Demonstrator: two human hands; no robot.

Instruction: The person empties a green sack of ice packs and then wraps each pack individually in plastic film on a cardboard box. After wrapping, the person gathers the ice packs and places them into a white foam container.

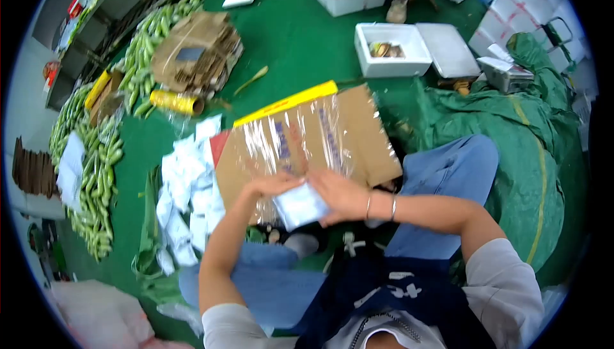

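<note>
A small white packet (300, 207), paper or film with a slight sheen, is between my two hands over a cardboard sheet (374, 138) partly covered in clear plastic. Along the packet's upper left edge, my left hand (276, 184) has its fingers laid together and pressed on it. My right hand (340, 197) grips the right side, thumb below and fingers reaching over the top edge. The fingertips of both hands meet there, slightly blurred. What the packet contains, if anything, is hidden. A yellow strip (284, 104) runs along the cardboard's far edge.
White sheets (185, 189) lie in a pile left of the cardboard. Long green vegetables (96, 186) are heaped farther left, near stacked flattened cardboard (192, 48) and a yellow roll (177, 102). An open foam box (393, 51) stands ahead; a green sack (505, 157) lies right.
</note>
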